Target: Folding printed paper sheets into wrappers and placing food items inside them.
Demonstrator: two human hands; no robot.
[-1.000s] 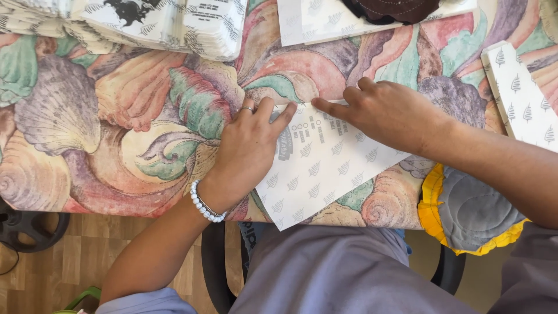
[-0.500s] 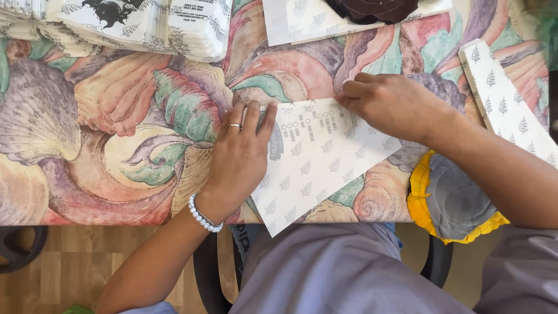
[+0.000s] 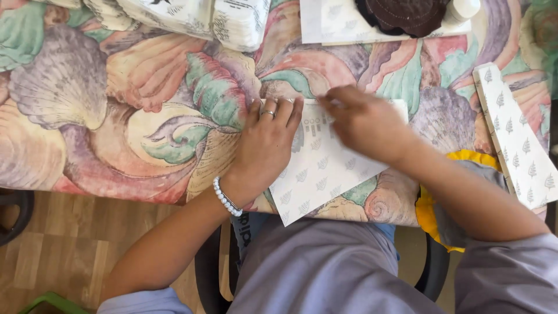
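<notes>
A white sheet of paper point(image 3: 325, 174) printed with small grey leaf shapes lies on the shell-patterned tablecloth point(image 3: 116, 116), one corner hanging over the near table edge. My left hand point(image 3: 264, 142), wearing a ring and a pearl bracelet, presses flat on the sheet's left part with fingers spread. My right hand point(image 3: 363, 122) is blurred with motion and rests on the sheet's upper middle, fingers curled down against the paper.
A folded piece of the same leaf-print paper point(image 3: 517, 139) lies at the right. Patterned white packages point(image 3: 192, 17) sit at the top, another sheet with a dark brown object point(image 3: 407, 14) beyond. A yellow-edged grey cloth point(image 3: 436, 215) hangs by my lap; wooden floor lies below.
My right hand has slid leftward along the top of the sheet. My left hand has stayed pressed on the paper, and the view has shifted slightly.
</notes>
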